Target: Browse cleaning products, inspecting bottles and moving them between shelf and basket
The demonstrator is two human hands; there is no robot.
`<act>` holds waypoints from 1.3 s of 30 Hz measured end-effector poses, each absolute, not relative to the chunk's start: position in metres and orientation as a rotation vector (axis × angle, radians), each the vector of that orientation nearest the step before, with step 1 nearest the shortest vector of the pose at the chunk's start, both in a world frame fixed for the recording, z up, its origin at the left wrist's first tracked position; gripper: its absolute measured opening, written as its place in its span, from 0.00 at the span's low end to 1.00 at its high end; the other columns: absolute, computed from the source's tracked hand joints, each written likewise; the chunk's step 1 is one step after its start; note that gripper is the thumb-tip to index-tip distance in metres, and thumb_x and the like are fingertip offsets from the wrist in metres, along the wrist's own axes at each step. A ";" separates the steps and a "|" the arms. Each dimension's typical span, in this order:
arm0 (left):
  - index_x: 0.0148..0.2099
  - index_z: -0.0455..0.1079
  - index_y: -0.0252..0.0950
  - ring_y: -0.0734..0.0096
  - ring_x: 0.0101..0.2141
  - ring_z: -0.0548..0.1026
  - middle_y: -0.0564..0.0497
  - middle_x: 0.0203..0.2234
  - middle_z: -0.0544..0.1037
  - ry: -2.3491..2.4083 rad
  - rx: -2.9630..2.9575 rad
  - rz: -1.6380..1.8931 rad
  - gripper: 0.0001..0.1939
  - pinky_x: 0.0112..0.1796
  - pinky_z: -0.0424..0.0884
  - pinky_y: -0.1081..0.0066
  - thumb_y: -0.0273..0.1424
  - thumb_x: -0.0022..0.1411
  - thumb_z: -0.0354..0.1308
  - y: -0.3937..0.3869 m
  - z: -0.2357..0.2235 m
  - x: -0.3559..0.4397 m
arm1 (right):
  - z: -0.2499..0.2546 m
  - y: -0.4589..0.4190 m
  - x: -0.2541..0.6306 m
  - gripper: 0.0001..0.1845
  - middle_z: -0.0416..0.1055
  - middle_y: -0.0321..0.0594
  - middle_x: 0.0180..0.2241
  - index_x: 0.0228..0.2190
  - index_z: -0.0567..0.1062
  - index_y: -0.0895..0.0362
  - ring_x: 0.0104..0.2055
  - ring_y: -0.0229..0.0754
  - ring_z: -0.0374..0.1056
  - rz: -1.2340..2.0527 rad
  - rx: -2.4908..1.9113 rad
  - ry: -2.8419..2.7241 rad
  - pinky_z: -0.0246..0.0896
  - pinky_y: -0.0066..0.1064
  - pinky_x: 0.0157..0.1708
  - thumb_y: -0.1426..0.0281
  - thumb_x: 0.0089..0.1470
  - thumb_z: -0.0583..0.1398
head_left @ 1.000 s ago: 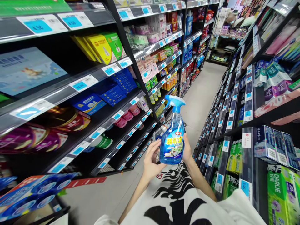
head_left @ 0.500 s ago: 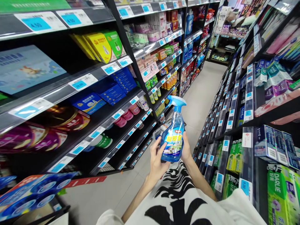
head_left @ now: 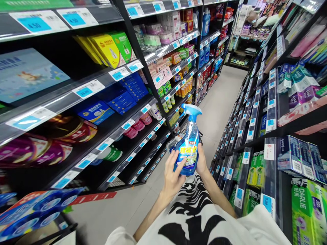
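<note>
A blue spray bottle [head_left: 188, 141] with a pale blue trigger head stands nearly upright between my two hands, in front of my body. Its label, with yellow characters, faces me. My left hand [head_left: 174, 170] grips the bottle's lower left side, its fingers lying across the edge of the label. On the other side my right hand [head_left: 201, 161] holds the bottle, with most of its fingers hidden behind it. Partly covered by the bottle and my left hand, a dark shopping basket [head_left: 170, 145] shows just beyond.
Dark shelves with price tags [head_left: 104, 144] line the left, carrying boxes, tubs and bottles. Close on the right, another shelf holds toothpaste boxes [head_left: 305, 211]. A grey floor aisle [head_left: 214, 98] runs between them toward a display [head_left: 241, 51]. Blue packaged goods [head_left: 43, 207] jut out at lower left.
The spray bottle has shifted very slightly left in my hands. My left fingers have moved a little on the label. The shelves look almost the same.
</note>
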State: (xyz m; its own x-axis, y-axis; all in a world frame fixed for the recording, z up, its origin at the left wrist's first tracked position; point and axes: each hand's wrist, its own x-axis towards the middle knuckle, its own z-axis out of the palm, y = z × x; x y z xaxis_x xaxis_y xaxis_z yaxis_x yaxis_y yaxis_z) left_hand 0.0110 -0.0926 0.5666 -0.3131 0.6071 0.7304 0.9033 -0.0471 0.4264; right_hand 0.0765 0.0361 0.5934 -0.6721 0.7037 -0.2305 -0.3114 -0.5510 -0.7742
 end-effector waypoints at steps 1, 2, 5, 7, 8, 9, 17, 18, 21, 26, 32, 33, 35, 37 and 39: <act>0.74 0.62 0.46 0.43 0.73 0.58 0.42 0.74 0.59 -1.906 -1.624 -1.286 0.40 0.64 0.68 0.44 0.17 0.62 0.57 -0.091 0.565 0.012 | 0.592 0.035 0.077 0.42 0.85 0.47 0.44 0.44 0.83 0.56 0.60 0.62 0.75 2.207 -0.715 -0.988 0.74 0.53 0.59 0.32 0.51 0.63; 0.73 0.63 0.46 0.41 0.73 0.57 0.42 0.74 0.59 -1.908 -1.618 -1.297 0.39 0.65 0.68 0.42 0.18 0.63 0.58 -0.089 0.564 0.012 | 0.591 0.034 0.077 0.42 0.85 0.47 0.44 0.45 0.83 0.56 0.61 0.62 0.75 2.188 -0.710 -1.020 0.74 0.53 0.60 0.31 0.52 0.62; 0.72 0.63 0.45 0.41 0.71 0.63 0.39 0.72 0.63 -1.984 -1.392 -1.583 0.38 0.65 0.68 0.42 0.26 0.63 0.67 -0.080 0.561 0.016 | 0.592 0.034 0.077 0.41 0.82 0.45 0.53 0.50 0.83 0.53 0.66 0.59 0.70 2.107 -0.602 -1.162 0.66 0.54 0.66 0.33 0.56 0.59; 0.72 0.62 0.43 0.45 0.68 0.68 0.39 0.69 0.67 -2.055 -1.150 -1.973 0.37 0.65 0.68 0.45 0.37 0.65 0.68 -0.074 0.563 0.019 | 0.596 0.036 0.076 0.37 0.76 0.41 0.62 0.55 0.80 0.49 0.71 0.57 0.64 2.057 -0.499 -1.222 0.60 0.53 0.71 0.37 0.58 0.62; 0.72 0.61 0.43 0.47 0.67 0.69 0.39 0.68 0.69 -2.070 -1.049 -2.172 0.36 0.65 0.69 0.46 0.43 0.67 0.66 -0.073 0.564 0.022 | 0.598 0.036 0.075 0.35 0.72 0.39 0.65 0.57 0.79 0.48 0.73 0.56 0.61 2.037 -0.467 -1.224 0.58 0.52 0.72 0.41 0.57 0.66; 0.72 0.62 0.43 0.48 0.66 0.70 0.40 0.66 0.72 -2.060 -0.972 -2.380 0.35 0.65 0.69 0.47 0.47 0.68 0.62 -0.072 0.566 0.025 | 0.599 0.037 0.074 0.36 0.69 0.37 0.68 0.60 0.77 0.47 0.74 0.55 0.58 2.026 -0.454 -1.201 0.56 0.51 0.73 0.45 0.55 0.69; 0.68 0.67 0.43 0.38 0.64 0.72 0.40 0.60 0.78 -1.905 -0.539 -3.594 0.47 0.64 0.68 0.43 0.45 0.48 0.77 -0.092 0.565 0.042 | 0.587 0.038 0.080 0.36 0.82 0.39 0.54 0.57 0.78 0.49 0.64 0.59 0.72 2.222 -0.649 -0.758 0.70 0.52 0.63 0.54 0.47 0.74; 0.68 0.67 0.44 0.38 0.63 0.73 0.41 0.59 0.79 -1.935 -0.586 -3.591 0.47 0.63 0.68 0.42 0.45 0.48 0.77 -0.093 0.563 0.042 | 0.586 0.040 0.082 0.34 0.83 0.39 0.52 0.55 0.79 0.50 0.63 0.59 0.73 2.218 -0.657 -0.756 0.71 0.51 0.62 0.54 0.48 0.74; 0.67 0.67 0.47 0.38 0.61 0.74 0.43 0.56 0.80 -1.967 -0.714 -3.544 0.46 0.62 0.69 0.40 0.47 0.48 0.77 -0.095 0.562 0.041 | 0.587 0.044 0.086 0.30 0.83 0.37 0.52 0.53 0.81 0.49 0.63 0.56 0.73 2.210 -0.652 -0.752 0.70 0.50 0.63 0.53 0.50 0.73; 0.65 0.66 0.50 0.38 0.59 0.75 0.45 0.56 0.79 -1.990 -0.883 -3.468 0.43 0.59 0.70 0.40 0.48 0.50 0.76 -0.093 0.575 0.047 | 0.596 0.046 0.092 0.27 0.84 0.35 0.50 0.48 0.82 0.48 0.63 0.55 0.73 2.189 -0.641 -0.710 0.68 0.50 0.65 0.51 0.48 0.73; 0.71 0.60 0.45 0.42 0.58 0.76 0.41 0.59 0.76 -2.057 -1.043 -3.401 0.52 0.61 0.69 0.44 0.46 0.48 0.77 -0.089 0.584 0.044 | 0.599 0.048 0.095 0.25 0.85 0.40 0.48 0.46 0.83 0.51 0.63 0.57 0.74 2.163 -0.606 -0.720 0.68 0.52 0.64 0.52 0.50 0.71; 0.72 0.59 0.45 0.41 0.58 0.75 0.41 0.60 0.76 -2.072 -1.078 -3.381 0.53 0.61 0.69 0.45 0.46 0.48 0.77 -0.088 0.584 0.043 | 0.597 0.049 0.095 0.25 0.85 0.40 0.47 0.46 0.83 0.52 0.63 0.57 0.73 2.160 -0.606 -0.716 0.68 0.52 0.64 0.52 0.50 0.70; 0.72 0.59 0.44 0.41 0.59 0.74 0.40 0.60 0.76 -2.093 -1.144 -3.343 0.53 0.62 0.69 0.44 0.47 0.48 0.77 -0.087 0.583 0.041 | 0.592 0.051 0.094 0.24 0.85 0.40 0.47 0.46 0.83 0.52 0.63 0.57 0.73 2.141 -0.621 -0.698 0.67 0.53 0.65 0.53 0.50 0.70; 0.72 0.59 0.44 0.40 0.60 0.74 0.40 0.60 0.76 -2.104 -1.178 -3.329 0.53 0.62 0.69 0.44 0.48 0.48 0.77 -0.086 0.582 0.039 | 0.588 0.052 0.094 0.24 0.85 0.39 0.48 0.46 0.83 0.52 0.63 0.56 0.73 2.110 -0.649 -0.682 0.66 0.53 0.65 0.54 0.49 0.70; 0.73 0.59 0.44 0.40 0.61 0.74 0.40 0.60 0.76 -2.099 -1.198 -3.334 0.54 0.62 0.69 0.43 0.48 0.49 0.77 -0.085 0.583 0.039 | 0.589 0.053 0.094 0.24 0.85 0.40 0.48 0.45 0.83 0.52 0.63 0.56 0.73 2.103 -0.661 -0.673 0.66 0.54 0.65 0.55 0.48 0.71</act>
